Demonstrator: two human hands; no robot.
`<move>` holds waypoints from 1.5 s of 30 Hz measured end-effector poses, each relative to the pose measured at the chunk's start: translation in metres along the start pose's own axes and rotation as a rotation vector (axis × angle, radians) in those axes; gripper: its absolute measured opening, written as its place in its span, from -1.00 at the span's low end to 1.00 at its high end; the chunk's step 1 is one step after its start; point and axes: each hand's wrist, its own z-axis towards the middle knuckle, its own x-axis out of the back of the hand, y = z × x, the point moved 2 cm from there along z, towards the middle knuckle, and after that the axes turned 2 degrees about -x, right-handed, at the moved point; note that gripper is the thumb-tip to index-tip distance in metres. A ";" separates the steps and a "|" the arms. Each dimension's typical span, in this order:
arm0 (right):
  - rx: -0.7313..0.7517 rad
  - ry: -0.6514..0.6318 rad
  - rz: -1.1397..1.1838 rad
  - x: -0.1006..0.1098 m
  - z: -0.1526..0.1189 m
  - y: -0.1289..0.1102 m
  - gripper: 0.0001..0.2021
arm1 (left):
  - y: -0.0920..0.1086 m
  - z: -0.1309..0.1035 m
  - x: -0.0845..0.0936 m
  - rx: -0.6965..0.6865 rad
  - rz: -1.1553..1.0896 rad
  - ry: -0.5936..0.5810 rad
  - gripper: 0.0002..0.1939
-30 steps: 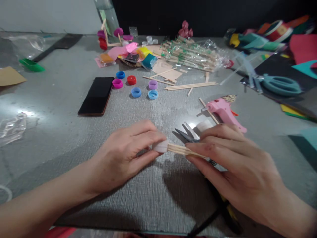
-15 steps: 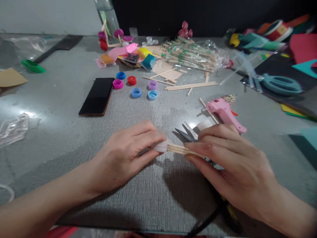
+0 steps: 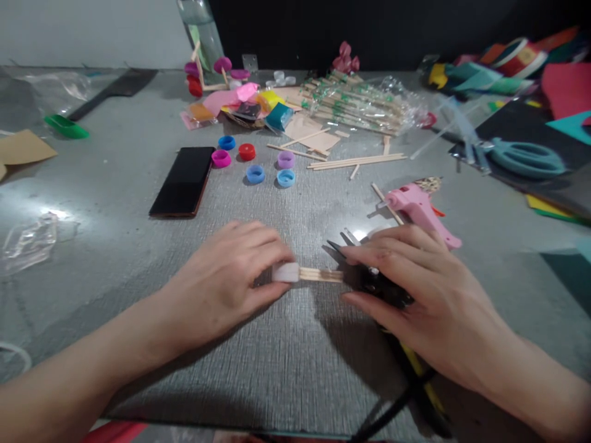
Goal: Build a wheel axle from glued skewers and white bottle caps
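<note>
Near the middle, my left hand (image 3: 233,274) pinches a small white piece (image 3: 286,272), perhaps a bottle cap, between thumb and fingers. A few short wooden sticks (image 3: 321,275) stick out from its right side, lying side by side. My right hand (image 3: 420,289) hovers past their free end with thumb and fingers apart, holding nothing. Beneath it lie pliers with black and yellow handles (image 3: 418,363), partly covered by the palm. Pointed metal tips (image 3: 336,247) show beyond the right fingers; I cannot tell whether they belong to the same tool.
A pink glue gun (image 3: 422,209) lies beyond my right hand. Farther off are a phone (image 3: 182,181), several coloured bottle caps (image 3: 255,175), loose sticks (image 3: 357,162) and a plastic bag of sticks (image 3: 355,101). Blue-handled scissors (image 3: 526,157) rest at the right.
My right fingers have let go of the sticks and spread apart. My left hand has moved slightly left with the white piece and the sticks.
</note>
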 end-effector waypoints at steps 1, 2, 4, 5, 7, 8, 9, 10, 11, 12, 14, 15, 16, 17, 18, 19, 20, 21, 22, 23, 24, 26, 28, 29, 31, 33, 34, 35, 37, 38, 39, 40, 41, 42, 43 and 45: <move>-0.007 -0.002 0.000 0.001 0.000 0.001 -0.71 | -0.001 0.000 0.000 0.010 0.011 -0.021 -0.83; -0.016 -0.001 0.000 0.002 -0.001 0.002 -0.72 | -0.002 -0.001 0.001 0.017 0.018 -0.038 -0.83; -0.030 0.012 0.003 0.004 -0.001 0.004 -0.75 | -0.003 -0.001 0.001 0.025 0.030 -0.061 -0.82; -0.033 0.025 0.007 0.006 -0.001 0.005 -0.77 | -0.004 -0.002 0.002 0.028 0.034 -0.070 -0.82; -0.043 0.057 0.016 0.009 -0.001 0.008 -0.80 | -0.005 -0.003 0.002 0.040 0.042 -0.087 -0.78; -0.051 0.075 0.016 0.010 -0.001 0.010 -0.81 | -0.006 -0.003 0.002 0.048 0.046 -0.095 -0.76; -0.057 0.086 0.017 0.011 -0.001 0.011 -0.81 | -0.006 -0.003 0.002 0.056 0.049 -0.100 -0.74; -0.058 0.089 0.016 0.011 0.000 0.011 -0.82 | -0.006 -0.003 0.002 0.062 0.050 -0.104 -0.72; -0.052 0.083 0.014 0.011 0.001 0.011 -0.83 | -0.006 -0.003 0.002 0.068 0.051 -0.105 -0.70; -0.040 0.067 0.012 0.010 0.002 0.010 -0.84 | -0.006 -0.003 0.002 0.071 0.049 -0.106 -0.69; -0.010 0.008 0.004 0.004 0.004 0.006 -0.85 | -0.005 -0.003 0.001 0.071 0.035 -0.105 -0.70; 0.005 -0.019 -0.006 0.001 0.006 0.004 -0.85 | -0.005 -0.002 0.000 0.071 0.024 -0.104 -0.72; 0.019 -0.037 -0.019 -0.003 0.007 0.002 -0.84 | -0.004 -0.002 -0.001 0.074 0.009 -0.103 -0.74; 0.033 -0.056 -0.028 -0.006 0.009 -0.001 -0.84 | -0.004 -0.002 -0.003 0.079 -0.009 -0.101 -0.77; 0.048 -0.069 -0.036 -0.010 0.010 -0.002 -0.84 | -0.004 -0.002 -0.004 0.087 -0.029 -0.099 -0.80; 0.062 -0.078 -0.043 -0.013 0.011 -0.004 -0.84 | -0.003 -0.002 -0.005 0.097 -0.049 -0.099 -0.83; 0.072 -0.087 -0.048 -0.016 0.012 -0.005 -0.85 | -0.002 -0.002 -0.006 0.108 -0.070 -0.102 -0.85; 0.077 -0.091 -0.051 -0.018 0.013 -0.005 -0.85 | -0.002 -0.002 -0.007 0.117 -0.087 -0.105 -0.86; 0.080 -0.091 -0.053 -0.019 0.013 -0.006 -0.85 | -0.001 -0.002 -0.008 0.123 -0.099 -0.108 -0.88; 0.085 -0.089 -0.059 -0.020 0.013 -0.007 -0.85 | 0.000 -0.002 -0.008 0.127 -0.106 -0.110 -0.88; 0.092 -0.087 -0.065 -0.020 0.013 -0.007 -0.85 | 0.001 -0.002 -0.009 0.127 -0.109 -0.110 -0.89; 0.105 -0.099 -0.077 -0.021 0.013 -0.009 -0.85 | 0.003 -0.003 -0.010 0.122 -0.104 -0.109 -0.87; 0.110 -0.111 -0.088 -0.021 0.013 -0.010 -0.87 | 0.005 -0.003 -0.011 0.109 -0.096 -0.103 -0.85; 0.109 -0.115 -0.092 -0.022 0.013 -0.010 -0.88 | 0.005 -0.003 -0.011 0.101 -0.095 -0.101 -0.84; 0.109 -0.115 -0.095 -0.023 0.013 -0.009 -0.89 | 0.006 -0.003 -0.012 0.090 -0.098 -0.101 -0.84; 0.112 -0.113 -0.087 -0.023 0.013 -0.009 -0.89 | 0.007 -0.003 -0.012 0.092 -0.102 -0.107 -0.86; 0.114 -0.114 -0.077 -0.024 0.012 -0.009 -0.89 | 0.008 -0.003 -0.012 0.093 -0.103 -0.107 -0.86; 0.118 -0.117 -0.066 -0.024 0.012 -0.009 -0.89 | 0.009 -0.003 -0.012 0.091 -0.104 -0.106 -0.87; 0.128 -0.126 -0.055 -0.024 0.011 -0.010 -0.90 | 0.010 -0.003 -0.012 0.082 -0.103 -0.103 -0.87; 0.134 -0.128 -0.054 -0.024 0.011 -0.011 -0.90 | 0.011 -0.003 -0.012 0.076 -0.102 -0.102 -0.87; 0.138 -0.127 -0.055 -0.024 0.011 -0.011 -0.90 | 0.012 -0.003 -0.012 0.071 -0.098 -0.099 -0.87; 0.140 -0.125 -0.056 -0.024 0.011 -0.012 -0.89 | 0.013 -0.003 -0.012 0.068 -0.092 -0.096 -0.87; 0.142 -0.120 -0.059 -0.024 0.011 -0.012 -0.88 | 0.014 -0.004 -0.012 0.066 -0.087 -0.093 -0.88; 0.144 -0.118 -0.060 -0.023 0.011 -0.013 -0.87 | 0.015 -0.004 -0.012 0.064 -0.084 -0.088 -0.88; 0.146 -0.118 -0.062 -0.023 0.011 -0.013 -0.86 | 0.015 -0.003 -0.012 0.061 -0.081 -0.086 -0.89; 0.149 -0.119 -0.066 -0.022 0.011 -0.014 -0.84 | 0.017 -0.003 -0.012 0.052 -0.072 -0.083 -0.90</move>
